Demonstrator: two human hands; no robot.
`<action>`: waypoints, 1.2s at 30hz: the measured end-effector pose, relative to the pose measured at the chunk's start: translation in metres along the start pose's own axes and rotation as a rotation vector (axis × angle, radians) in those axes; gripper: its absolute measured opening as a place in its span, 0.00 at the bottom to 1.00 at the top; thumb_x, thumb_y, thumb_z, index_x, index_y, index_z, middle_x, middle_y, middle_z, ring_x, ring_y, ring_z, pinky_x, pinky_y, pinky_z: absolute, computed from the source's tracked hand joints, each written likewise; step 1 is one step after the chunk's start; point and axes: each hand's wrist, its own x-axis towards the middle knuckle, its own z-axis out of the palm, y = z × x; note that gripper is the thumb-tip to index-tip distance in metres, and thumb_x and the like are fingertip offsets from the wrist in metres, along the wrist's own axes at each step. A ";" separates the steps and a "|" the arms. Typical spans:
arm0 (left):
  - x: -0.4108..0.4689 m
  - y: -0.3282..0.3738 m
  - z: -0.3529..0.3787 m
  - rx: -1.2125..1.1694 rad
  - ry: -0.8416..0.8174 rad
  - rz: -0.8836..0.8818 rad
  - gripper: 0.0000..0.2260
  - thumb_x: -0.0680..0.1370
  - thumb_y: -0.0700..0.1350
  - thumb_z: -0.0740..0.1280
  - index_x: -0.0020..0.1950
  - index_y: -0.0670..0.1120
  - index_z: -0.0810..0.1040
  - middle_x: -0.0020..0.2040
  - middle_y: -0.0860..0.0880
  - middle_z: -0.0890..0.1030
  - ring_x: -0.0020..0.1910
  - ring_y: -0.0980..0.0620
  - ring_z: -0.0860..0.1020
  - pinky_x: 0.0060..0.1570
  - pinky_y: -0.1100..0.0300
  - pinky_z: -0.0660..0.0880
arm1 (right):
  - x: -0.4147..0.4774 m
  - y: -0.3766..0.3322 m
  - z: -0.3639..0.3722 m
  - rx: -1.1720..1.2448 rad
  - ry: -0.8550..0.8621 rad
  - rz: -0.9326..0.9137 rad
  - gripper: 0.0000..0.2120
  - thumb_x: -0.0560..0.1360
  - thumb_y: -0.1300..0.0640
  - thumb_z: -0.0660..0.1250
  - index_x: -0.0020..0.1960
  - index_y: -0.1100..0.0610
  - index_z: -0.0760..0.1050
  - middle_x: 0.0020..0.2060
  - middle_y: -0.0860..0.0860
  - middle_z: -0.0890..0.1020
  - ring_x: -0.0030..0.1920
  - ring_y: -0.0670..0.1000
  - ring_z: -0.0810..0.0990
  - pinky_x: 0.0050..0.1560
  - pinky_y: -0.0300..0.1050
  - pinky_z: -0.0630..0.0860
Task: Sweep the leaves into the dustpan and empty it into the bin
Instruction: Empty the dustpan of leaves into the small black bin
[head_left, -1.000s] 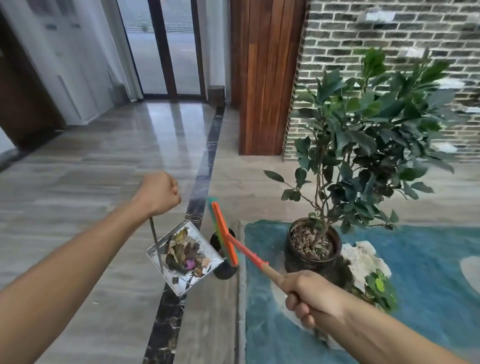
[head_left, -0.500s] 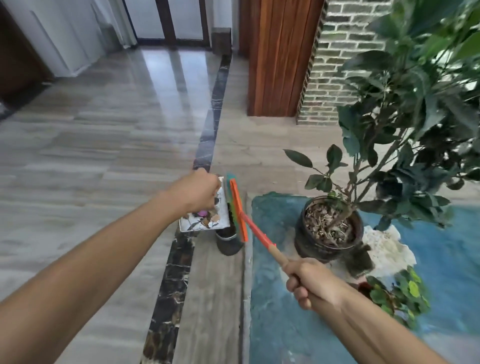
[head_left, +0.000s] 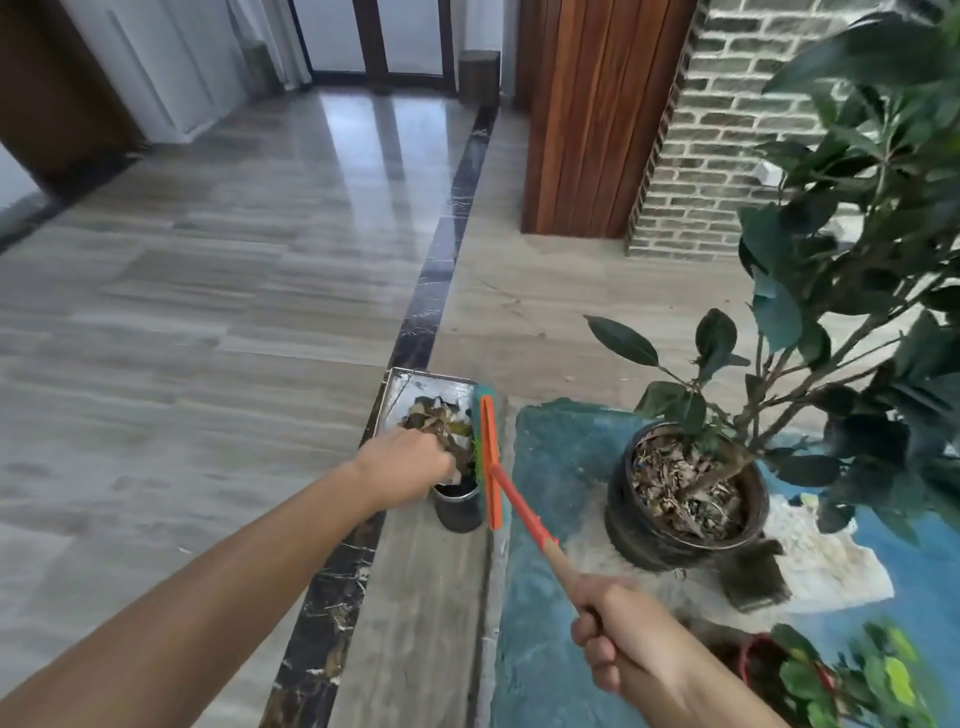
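1. Head view, looking down: our left hand (head_left: 410, 460) is closed in a fist on the handle of the metal dustpan (head_left: 410, 389); the handle itself is hidden under our fingers.
2. We hold the dustpan in the air directly over the small dark bin (head_left: 457, 506), which stands on the floor (head_left: 182, 338) beside a black marble strip.
3. Dry brown leaves (head_left: 441, 421) lie piled in the near half of the dustpan, close to our knuckles and above the bin's mouth.
4. Our right hand (head_left: 621, 642) is wrapped tight around the wooden end of the broom (head_left: 491, 462) handle.
5. We see the broom's orange head with green bristles pressed against the right edge of the dustpan, touching the leaves.
6. A potted plant (head_left: 685, 483) in a black pot stands to the right on a blue-painted patch of ground, near the broom handle but apart from it.
7. We cannot tell whether any leaves already lie inside the bin.
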 end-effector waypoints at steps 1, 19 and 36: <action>0.004 -0.002 0.001 -0.005 0.008 -0.012 0.13 0.74 0.34 0.62 0.57 0.43 0.77 0.52 0.41 0.82 0.53 0.38 0.80 0.46 0.50 0.74 | 0.003 -0.001 -0.001 0.003 -0.003 0.005 0.19 0.79 0.58 0.60 0.67 0.65 0.71 0.24 0.51 0.68 0.18 0.46 0.62 0.18 0.32 0.60; 0.038 0.012 0.059 0.073 -0.071 0.161 0.10 0.70 0.33 0.66 0.50 0.41 0.78 0.46 0.42 0.83 0.45 0.39 0.83 0.37 0.51 0.74 | 0.043 -0.031 -0.001 0.086 -0.032 0.053 0.05 0.80 0.59 0.61 0.47 0.55 0.75 0.22 0.50 0.67 0.16 0.44 0.60 0.17 0.30 0.58; 0.034 0.096 0.143 -0.008 -0.157 0.240 0.11 0.75 0.31 0.61 0.51 0.37 0.81 0.47 0.39 0.84 0.46 0.38 0.83 0.36 0.52 0.70 | 0.032 -0.017 -0.018 0.296 -0.147 0.166 0.17 0.80 0.56 0.57 0.64 0.46 0.78 0.25 0.47 0.63 0.16 0.42 0.60 0.13 0.31 0.57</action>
